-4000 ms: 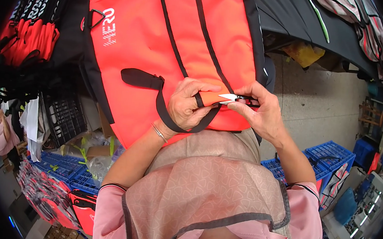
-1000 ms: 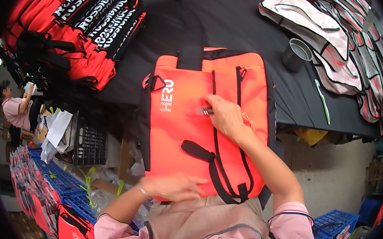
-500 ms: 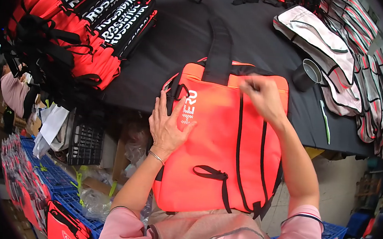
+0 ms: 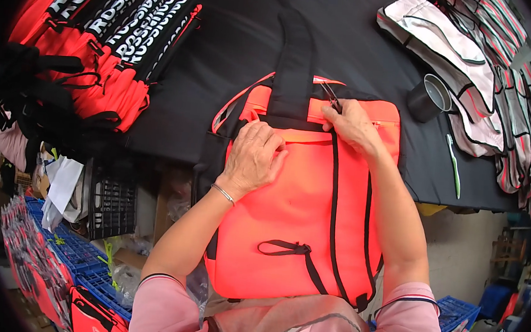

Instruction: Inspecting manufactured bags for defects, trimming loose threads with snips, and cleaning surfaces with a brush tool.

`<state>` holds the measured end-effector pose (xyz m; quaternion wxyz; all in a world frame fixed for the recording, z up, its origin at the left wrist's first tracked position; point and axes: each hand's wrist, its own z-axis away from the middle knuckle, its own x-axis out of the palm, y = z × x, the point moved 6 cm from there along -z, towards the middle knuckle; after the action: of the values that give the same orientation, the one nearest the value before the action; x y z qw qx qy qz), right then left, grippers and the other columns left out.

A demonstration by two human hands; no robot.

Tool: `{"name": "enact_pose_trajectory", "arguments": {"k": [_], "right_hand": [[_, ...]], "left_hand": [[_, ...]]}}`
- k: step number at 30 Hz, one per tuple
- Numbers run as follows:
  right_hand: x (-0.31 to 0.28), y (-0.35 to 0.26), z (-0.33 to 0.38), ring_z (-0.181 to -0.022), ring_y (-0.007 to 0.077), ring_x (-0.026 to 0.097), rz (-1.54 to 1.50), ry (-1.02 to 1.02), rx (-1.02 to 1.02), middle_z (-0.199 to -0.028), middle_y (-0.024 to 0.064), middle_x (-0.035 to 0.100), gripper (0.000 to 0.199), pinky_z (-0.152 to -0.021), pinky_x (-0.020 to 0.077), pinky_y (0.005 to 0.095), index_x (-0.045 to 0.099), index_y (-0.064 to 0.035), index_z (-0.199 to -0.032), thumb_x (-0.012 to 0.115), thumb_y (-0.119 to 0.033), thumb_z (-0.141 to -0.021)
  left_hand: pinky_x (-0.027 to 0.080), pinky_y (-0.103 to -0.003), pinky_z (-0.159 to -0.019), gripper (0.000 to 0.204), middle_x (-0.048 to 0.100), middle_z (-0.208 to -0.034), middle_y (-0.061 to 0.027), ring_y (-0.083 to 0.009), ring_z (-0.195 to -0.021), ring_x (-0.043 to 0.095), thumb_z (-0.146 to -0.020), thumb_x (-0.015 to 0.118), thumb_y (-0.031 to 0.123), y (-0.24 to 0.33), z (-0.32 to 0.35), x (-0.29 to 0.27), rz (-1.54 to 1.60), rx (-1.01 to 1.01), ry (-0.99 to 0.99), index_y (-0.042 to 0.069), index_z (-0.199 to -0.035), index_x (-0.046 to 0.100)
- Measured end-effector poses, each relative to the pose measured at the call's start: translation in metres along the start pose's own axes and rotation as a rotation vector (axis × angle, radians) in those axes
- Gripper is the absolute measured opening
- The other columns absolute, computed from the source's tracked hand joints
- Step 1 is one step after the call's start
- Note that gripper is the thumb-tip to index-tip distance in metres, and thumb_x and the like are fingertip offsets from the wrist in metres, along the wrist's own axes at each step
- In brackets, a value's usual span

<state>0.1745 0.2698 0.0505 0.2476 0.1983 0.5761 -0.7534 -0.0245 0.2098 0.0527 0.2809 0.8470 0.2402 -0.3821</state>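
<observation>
A bright coral-orange backpack (image 4: 285, 230) with black piping and a black loop of webbing lies across my lap, its upper end on the table. My left hand (image 4: 255, 156) is closed on the top edge of its front pocket, fingers curled over the seam. In my right hand (image 4: 353, 126) is a pair of small dark thread snips (image 4: 330, 95), blades pointing up and away from me, close to the backpack's top seam. Whether the blades touch a thread is too small to tell. A wide black strap (image 4: 294, 68) runs from the backpack's top onto the table.
Stacked orange-and-black bags (image 4: 112, 48) fill the table's left. At right are white-grey fabric pieces (image 4: 441, 33), a dark cup (image 4: 430, 99) and a green-white toothbrush (image 4: 453, 165) on the black tablecloth (image 4: 223, 69). Blue crates (image 4: 78, 248) stand below on the left.
My left hand has gone from lying flat on the front to gripping the pocket's top edge, which now folds over the white lettering. My right hand has moved slightly left; the snips show clearly.
</observation>
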Motion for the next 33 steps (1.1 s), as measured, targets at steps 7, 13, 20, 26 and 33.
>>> {"name": "enact_pose_trajectory", "arguments": {"k": [7, 13, 20, 26, 33], "right_hand": [[0.000, -0.013, -0.041, -0.074, 0.0254, 0.067, -0.089, 0.124, -0.012, -0.077, 0.0175, 0.069, 0.033, -0.072, 0.0506, 0.0368, 0.064, 0.0079, -0.090, 0.059, -0.025, -0.090], [0.010, 0.000, -0.036, -0.081, 0.0277, 0.069, 0.021, 0.138, -0.114, -0.079, 0.0167, 0.070, 0.029, -0.076, 0.0506, 0.0386, 0.063, 0.0066, -0.097, 0.060, -0.022, -0.091], [-0.006, 0.035, -0.011, -0.060, 0.0129, 0.055, -0.416, 0.145, 0.087, -0.076, 0.0103, 0.068, 0.022, -0.059, 0.0461, 0.0314, 0.061, 0.0025, -0.089, 0.057, -0.018, -0.093], [-0.006, 0.034, -0.002, -0.054, 0.0030, 0.039, -0.644, 0.160, 0.050, -0.078, 0.0056, 0.063, 0.012, -0.045, 0.0319, 0.0199, 0.055, -0.0044, -0.091, 0.058, -0.016, -0.094], [-0.011, 0.033, 0.006, -0.063, 0.0133, 0.056, -0.344, 0.293, -0.080, -0.083, 0.0091, 0.067, 0.017, -0.059, 0.0461, 0.0299, 0.057, -0.0013, -0.099, 0.060, -0.017, -0.093]], "left_hand": [[0.042, -0.040, -0.083, 0.021, 0.050, -0.073, -0.0060, -0.0258, -0.075, 0.054, -0.074, 0.075, 0.014, 0.005, 0.009, -0.002, 0.004, 0.042, 0.142, 0.009, -0.075, 0.055], [0.043, -0.038, -0.079, 0.011, 0.058, -0.073, -0.0039, -0.0224, -0.070, 0.058, -0.080, 0.071, 0.012, 0.003, -0.010, 0.003, -0.030, -0.107, 0.170, 0.007, -0.079, 0.062], [0.049, -0.039, -0.070, 0.014, 0.065, -0.082, -0.0055, -0.0250, -0.079, 0.065, -0.083, 0.070, 0.020, -0.003, -0.064, 0.038, 0.038, -0.160, -0.122, 0.009, -0.093, 0.070], [0.052, -0.042, -0.069, 0.015, 0.063, -0.088, -0.0079, -0.0291, -0.079, 0.065, -0.084, 0.069, 0.020, -0.002, -0.079, 0.062, 0.047, -0.199, -0.350, 0.008, -0.093, 0.071], [0.051, -0.042, -0.064, 0.013, 0.056, -0.088, -0.0115, -0.0332, -0.075, 0.063, -0.088, 0.064, 0.013, 0.003, -0.068, 0.068, -0.024, -0.111, -0.259, 0.002, -0.090, 0.058]]}}
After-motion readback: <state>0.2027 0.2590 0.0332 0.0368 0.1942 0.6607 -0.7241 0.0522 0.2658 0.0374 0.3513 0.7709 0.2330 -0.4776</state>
